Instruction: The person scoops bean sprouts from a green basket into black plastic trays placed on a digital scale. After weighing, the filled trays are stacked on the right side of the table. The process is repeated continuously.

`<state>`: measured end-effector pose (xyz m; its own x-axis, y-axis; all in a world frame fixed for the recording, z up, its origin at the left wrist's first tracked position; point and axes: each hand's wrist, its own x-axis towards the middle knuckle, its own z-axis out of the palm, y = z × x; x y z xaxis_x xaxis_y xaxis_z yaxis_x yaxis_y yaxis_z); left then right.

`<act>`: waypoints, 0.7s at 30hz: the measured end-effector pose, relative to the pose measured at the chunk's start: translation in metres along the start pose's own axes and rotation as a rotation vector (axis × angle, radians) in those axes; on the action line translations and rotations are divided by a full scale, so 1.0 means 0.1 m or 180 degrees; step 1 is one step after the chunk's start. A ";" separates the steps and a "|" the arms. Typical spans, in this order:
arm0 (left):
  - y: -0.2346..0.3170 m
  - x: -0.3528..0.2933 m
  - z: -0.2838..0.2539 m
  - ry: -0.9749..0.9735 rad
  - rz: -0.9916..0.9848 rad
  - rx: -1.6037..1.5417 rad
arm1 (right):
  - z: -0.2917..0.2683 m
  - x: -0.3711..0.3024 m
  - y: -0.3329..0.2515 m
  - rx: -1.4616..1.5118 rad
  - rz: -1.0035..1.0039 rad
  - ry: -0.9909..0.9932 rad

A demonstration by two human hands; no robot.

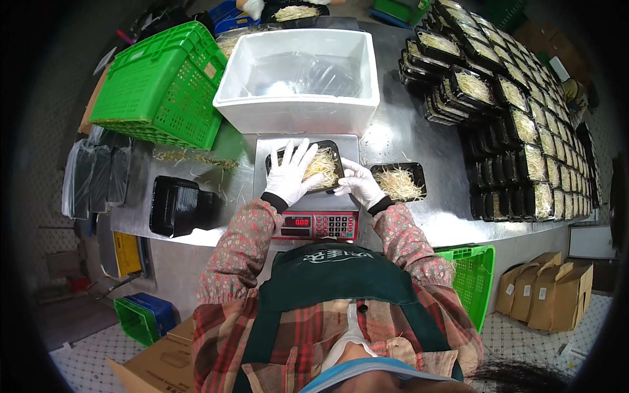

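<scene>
On the platform of a red counter scale sits a black plastic tray of pale bean sprouts. My left hand, in a white glove, lies over the tray's left part with its fingers spread on the sprouts. My right hand, also gloved, grips the tray's right edge between thumb and fingers. Just right of the scale stands a second black tray with sprouts in it. Nested black trays without sprouts lie on the table to the left.
Behind the scale is a white foam box. A green crate tilts at the back left, with scraps in front. Stacked filled trays crowd the right. Another person's gloved hand shows at the far edge.
</scene>
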<state>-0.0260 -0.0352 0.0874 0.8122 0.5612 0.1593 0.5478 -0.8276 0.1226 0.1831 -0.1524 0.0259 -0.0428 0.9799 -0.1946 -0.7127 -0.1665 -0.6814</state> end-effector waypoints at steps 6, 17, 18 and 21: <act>-0.15 -0.12 -0.14 0.1897 -0.0443 -0.1867 | 0.00 0.02 -0.17 -0.1046 0.0372 0.0356; 0.58 -0.78 0.21 -0.0759 -0.2436 -0.6726 | 1.30 0.95 0.12 -0.6774 -0.1782 -0.0233; 0.61 -0.71 0.24 -0.0451 -0.1944 -0.7078 | 1.37 0.94 0.09 -0.6672 -0.1605 -0.0233; 0.64 -0.59 0.32 -0.0144 -0.2120 -0.7235 | 1.40 1.06 0.03 -0.6565 -0.1708 -0.0024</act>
<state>-0.0327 -0.1221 0.0542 0.7068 0.6153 -0.3491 -0.3394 0.7279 0.5958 0.0780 -0.0337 0.1018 -0.1538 0.9606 0.2313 0.9425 0.2129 -0.2577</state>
